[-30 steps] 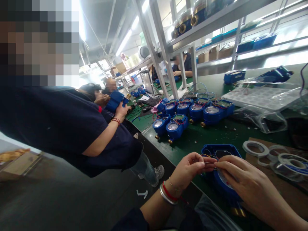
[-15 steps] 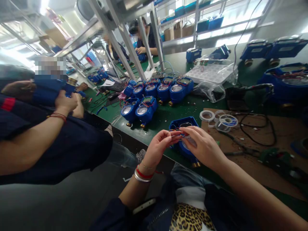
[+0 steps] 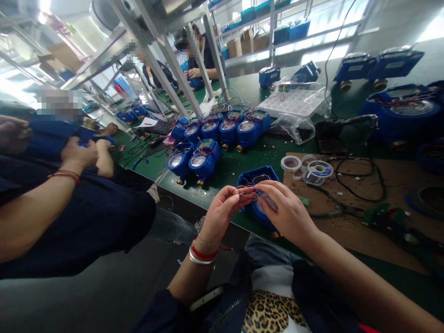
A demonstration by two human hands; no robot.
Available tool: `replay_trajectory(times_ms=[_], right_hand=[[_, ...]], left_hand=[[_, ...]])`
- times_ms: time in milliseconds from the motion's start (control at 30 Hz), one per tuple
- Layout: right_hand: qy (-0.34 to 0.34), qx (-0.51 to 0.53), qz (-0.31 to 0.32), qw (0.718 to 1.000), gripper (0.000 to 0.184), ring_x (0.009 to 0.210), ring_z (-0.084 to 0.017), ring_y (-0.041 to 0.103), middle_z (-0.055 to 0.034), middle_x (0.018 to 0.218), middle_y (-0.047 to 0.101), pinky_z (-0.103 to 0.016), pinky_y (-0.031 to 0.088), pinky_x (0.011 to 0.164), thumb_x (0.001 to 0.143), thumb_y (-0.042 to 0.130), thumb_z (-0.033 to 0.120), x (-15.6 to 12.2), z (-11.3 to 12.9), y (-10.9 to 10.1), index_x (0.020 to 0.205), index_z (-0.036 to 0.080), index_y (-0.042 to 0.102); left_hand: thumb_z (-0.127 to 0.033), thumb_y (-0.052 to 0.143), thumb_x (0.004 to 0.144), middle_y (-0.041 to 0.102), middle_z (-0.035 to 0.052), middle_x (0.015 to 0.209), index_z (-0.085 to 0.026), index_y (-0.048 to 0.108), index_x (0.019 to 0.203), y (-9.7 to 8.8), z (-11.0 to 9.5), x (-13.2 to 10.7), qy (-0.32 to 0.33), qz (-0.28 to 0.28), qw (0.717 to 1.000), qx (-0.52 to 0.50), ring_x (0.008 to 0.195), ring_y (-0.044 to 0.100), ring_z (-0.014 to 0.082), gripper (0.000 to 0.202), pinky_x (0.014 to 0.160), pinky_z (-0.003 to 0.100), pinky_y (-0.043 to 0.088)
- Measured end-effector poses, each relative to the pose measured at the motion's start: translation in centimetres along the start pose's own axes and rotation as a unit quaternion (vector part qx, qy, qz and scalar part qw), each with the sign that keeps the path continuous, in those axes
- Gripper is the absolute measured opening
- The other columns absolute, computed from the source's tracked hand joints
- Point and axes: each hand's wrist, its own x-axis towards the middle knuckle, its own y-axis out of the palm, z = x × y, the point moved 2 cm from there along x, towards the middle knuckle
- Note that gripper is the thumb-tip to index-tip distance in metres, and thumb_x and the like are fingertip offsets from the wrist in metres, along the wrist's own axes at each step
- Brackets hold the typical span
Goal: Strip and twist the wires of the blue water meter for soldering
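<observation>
Head view: single camera, looking down over a green workbench (image 3: 243, 171) at the person's own two hands.
Left hand (image 3: 222, 212): fingers curled, thumb and forefinger pinched on thin wires (image 3: 247, 193) at the near edge of the bench.
Right hand (image 3: 287, 212): fingertips closed on the same wires from the other side, palm over the meter's dial; what else it grips, cannot tell.
Open blue meter housing (image 3: 258, 178): stands on the bench just behind and under both hands, lid off, wires rising from it.
Handling, wires: judged light, limp and easily bent; fine strands likely to slip or break if tugged. Best taken near the ends, between fingertips, as both hands do.
Handling, housing: judged rigid plastic over a brass body, heavy for its size, dial glass fragile. Best held by the blue sides, not by the wiring.
Surroundings: group of blue meters (image 3: 215, 138) further back on the bench; solder spool (image 3: 319, 170) and tape rings (image 3: 290, 163) on a brown mat (image 3: 347, 222) to the right; clear parts tray (image 3: 294, 101) beyond.
Other persons: a co-worker's hand (image 3: 78, 152) at left holds another blue unit; more people further along the line.
</observation>
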Motion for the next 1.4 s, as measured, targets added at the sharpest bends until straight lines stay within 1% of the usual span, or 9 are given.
replay_trajectory(times_ms=[100, 233, 333, 433, 633, 800, 900, 1100, 1400], right_hand=[[-0.031, 0.012, -0.001, 0.999, 0.016, 0.103, -0.019, 0.057, -0.0083, 0.11, 0.061, -0.038, 0.049, 0.094, 0.091, 0.052, 0.011, 0.8, 0.7, -0.1, 0.104, 0.017, 0.06], [-0.052, -0.021, 0.028, 0.998, 0.016, 0.113, -0.024, 0.052, -0.0094, 0.122, 0.057, -0.044, 0.044, 0.101, 0.09, 0.055, 0.014, 1.6, 1.1, 0.4, 0.103, 0.017, 0.065], [-0.044, -0.037, 0.042, 0.997, 0.017, 0.117, -0.025, 0.05, -0.0106, 0.126, 0.055, -0.046, 0.042, 0.103, 0.09, 0.055, 0.013, 1.8, 0.9, 0.8, 0.102, 0.016, 0.066], [-0.049, -0.031, 0.039, 0.998, 0.014, 0.116, -0.025, 0.05, -0.0117, 0.124, 0.057, -0.044, 0.043, 0.103, 0.09, 0.054, 0.011, 1.9, 0.7, 0.8, 0.096, 0.014, 0.066], [-0.048, -0.013, 0.03, 0.998, 0.016, 0.115, -0.024, 0.051, -0.0091, 0.124, 0.056, -0.044, 0.044, 0.1, 0.088, 0.056, 0.008, 1.8, 0.3, 0.6, 0.095, 0.018, 0.066], [-0.04, -0.001, 0.027, 0.999, 0.016, 0.116, -0.024, 0.051, -0.0102, 0.125, 0.055, -0.043, 0.045, 0.099, 0.086, 0.055, 0.004, 1.8, 0.3, 0.4, 0.088, 0.018, 0.065], [-0.023, 0.012, 0.029, 0.999, 0.016, 0.117, -0.024, 0.052, -0.0116, 0.127, 0.054, -0.043, 0.045, 0.1, 0.086, 0.054, 0.004, 1.8, 0.2, 0.4, 0.093, 0.016, 0.063], [-0.01, 0.016, 0.024, 1.0, 0.029, 0.12, -0.023, 0.051, -0.0115, 0.129, 0.054, -0.041, 0.045, 0.103, 0.084, 0.056, 0.005, 1.5, 0.0, 0.5, 0.111, 0.017, 0.057], [0.002, 0.033, 0.017, 0.999, 0.026, 0.119, -0.023, 0.052, -0.0102, 0.13, 0.053, -0.042, 0.046, 0.102, 0.088, 0.053, 0.01, 1.1, 0.3, -0.1, 0.111, 0.02, 0.056]], left_hand=[[-0.019, 0.053, 0.091, 0.069, 0.0071, 0.105, -0.017, 0.05, 0.085, -0.1, 0.2, -0.1, 0.01, -0.011, 1.0, -0.023, 0.101, 0.066, 0.0191, 0.007, 0.1, 0.04, 0.048], [-0.018, 0.056, 0.09, 0.067, 0.0019, 0.092, -0.017, 0.054, 0.086, -0.3, 0.4, -0.2, 0.01, -0.028, 0.999, -0.028, 0.091, 0.067, 0.0141, 0.005, 0.094, 0.032, 0.051], [-0.018, 0.058, 0.09, 0.066, 0.0014, 0.092, -0.016, 0.055, 0.086, -0.3, 0.4, -0.3, 0.008, -0.023, 0.999, -0.023, 0.089, 0.066, 0.0128, 0.004, 0.092, 0.029, 0.051], [-0.017, 0.057, 0.09, 0.066, 0.0027, 0.094, -0.016, 0.056, 0.085, -0.1, 0.3, -0.2, 0.007, -0.01, 1.0, -0.023, 0.092, 0.066, 0.0141, 0.006, 0.095, 0.032, 0.051], [-0.015, 0.062, 0.085, 0.066, 0.0021, 0.092, -0.015, 0.057, 0.082, 0.0, 0.3, 0.1, -0.003, -0.004, 0.999, -0.034, 0.094, 0.065, 0.0147, 0.006, 0.098, 0.034, 0.049], [-0.015, 0.063, 0.083, 0.067, 0.0034, 0.093, -0.015, 0.058, 0.078, 0.1, 0.5, 0.3, -0.006, 0.011, 1.0, -0.029, 0.094, 0.065, 0.0151, 0.007, 0.1, 0.034, 0.047], [-0.017, 0.065, 0.082, 0.068, 0.0056, 0.098, -0.015, 0.057, 0.076, 0.3, 0.4, 0.3, -0.007, 0.005, 1.0, -0.027, 0.098, 0.064, 0.017, 0.01, 0.102, 0.036, 0.045], [-0.016, 0.061, 0.084, 0.069, 0.0098, 0.107, -0.015, 0.056, 0.076, 0.5, 0.2, 0.3, -0.01, 0.013, 0.999, -0.036, 0.108, 0.063, 0.0221, 0.009, 0.104, 0.039, 0.043], [-0.016, 0.06, 0.079, 0.071, 0.0126, 0.107, -0.015, 0.053, 0.074, 0.5, 0.1, 0.5, -0.03, 0.008, 0.999, -0.029, 0.107, 0.065, 0.0248, 0.009, 0.105, 0.042, 0.043]])
